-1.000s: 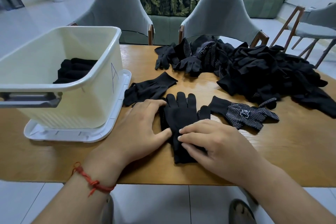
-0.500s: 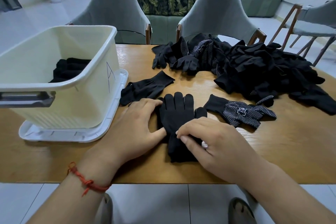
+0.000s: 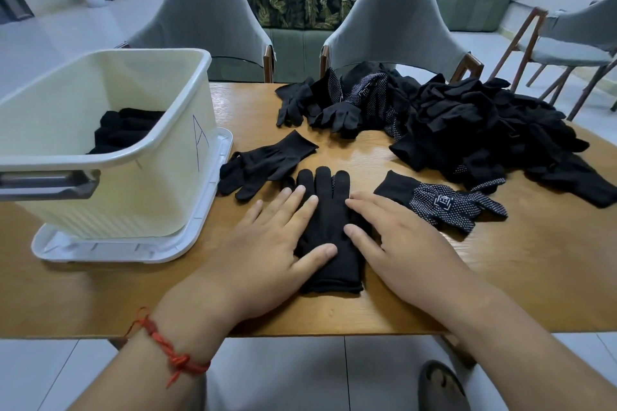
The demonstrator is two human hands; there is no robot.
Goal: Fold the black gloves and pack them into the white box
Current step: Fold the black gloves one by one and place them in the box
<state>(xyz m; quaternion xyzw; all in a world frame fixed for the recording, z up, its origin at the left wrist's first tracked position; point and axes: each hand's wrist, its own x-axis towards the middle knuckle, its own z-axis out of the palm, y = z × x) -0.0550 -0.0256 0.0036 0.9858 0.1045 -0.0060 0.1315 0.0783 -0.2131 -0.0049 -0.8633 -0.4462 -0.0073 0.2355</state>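
A stacked pair of black gloves (image 3: 329, 230) lies flat near the table's front edge, fingers pointing away from me. My left hand (image 3: 267, 243) rests flat on its left side, fingers straight and thumb across the cuff end. My right hand (image 3: 400, 237) lies flat on its right side, fingers spread. The white box (image 3: 140, 183) stands at the left on its lid, with folded black gloves (image 3: 123, 130) inside.
A single black glove (image 3: 267, 162) lies between the box and my hands. A dotted glove (image 3: 444, 203) lies to the right. A large pile of black gloves (image 3: 467, 123) fills the back right. The wooden table (image 3: 100, 294) has grey chairs (image 3: 207, 20) behind it.
Both hands have spread flat over the stacked gloves; my right hand's curled fingers have straightened. The glove thumb that stuck out at the right is now under my right hand.
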